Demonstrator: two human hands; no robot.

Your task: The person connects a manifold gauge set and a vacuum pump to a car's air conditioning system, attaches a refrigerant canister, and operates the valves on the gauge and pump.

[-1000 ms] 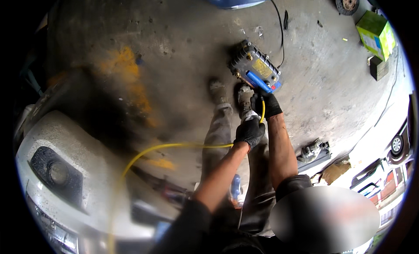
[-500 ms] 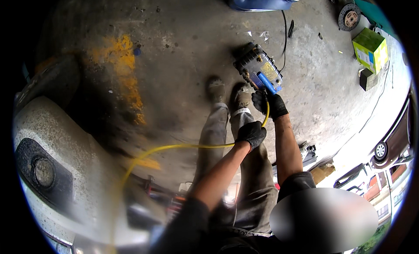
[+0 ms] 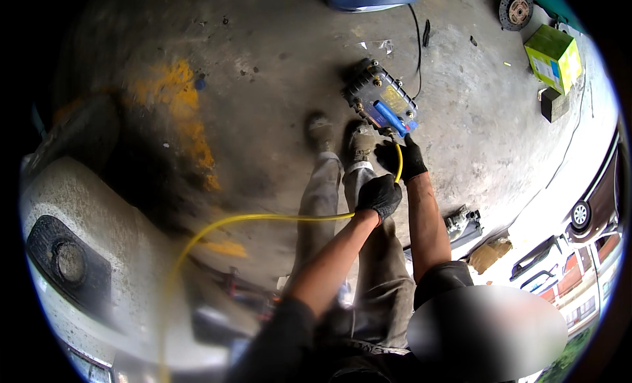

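Observation:
My left hand (image 3: 379, 196), in a black glove, is closed round a yellow hose (image 3: 283, 217) in front of my leg. The hose runs up to my gloved right hand (image 3: 407, 160), by the lower end of a blue air gun (image 3: 390, 117) with a small red part. The fingers there seem wrapped about the gun's hose end, though dark gloves hide the exact hold. Behind the gun, a black ribbed plastic box (image 3: 364, 81) with brass-coloured fittings and a yellowish label rests on the concrete floor. Whether the gun touches the box, I cannot tell.
A thin black cable (image 3: 419, 47) lies beyond the box, near a blue plastic canister (image 3: 368, 0). To the right are a brake disc (image 3: 515, 9), a green carton (image 3: 552, 50) and a small dark box (image 3: 554, 105). A dirty white car front (image 3: 131, 218) stands at left.
The whole view has shifted slightly, so the box and floor items appear further left and higher. My right hand's fingers look a little more spread. My left hand keeps its hold on the hose.

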